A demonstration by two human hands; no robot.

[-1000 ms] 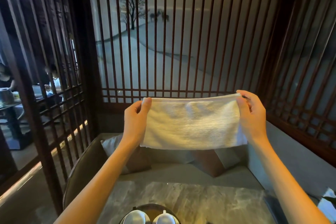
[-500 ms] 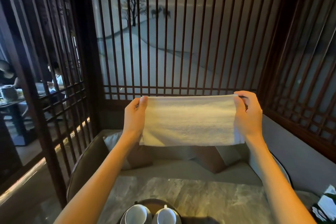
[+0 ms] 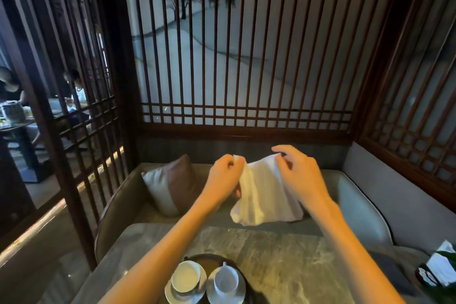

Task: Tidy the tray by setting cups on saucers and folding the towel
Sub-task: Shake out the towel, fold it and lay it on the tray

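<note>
1. Here, I see a grey stone desk (image 3: 283,256) in a booth with dark wood bars (image 3: 246,57) and a grey sofa (image 3: 357,210).
2. The round tray (image 3: 197,260) holds two white cups, the left cup (image 3: 185,276) and the right cup (image 3: 225,282), each on a saucer.
3. My left hand (image 3: 223,177) and right hand (image 3: 299,175) each pinch the white towel (image 3: 265,195), which hangs bunched above the desk.

Marble table (image 3: 283,261) w/ dark round tray (image 3: 197,259) near front edge; napkin holder (image 3: 435,271) at right
</note>
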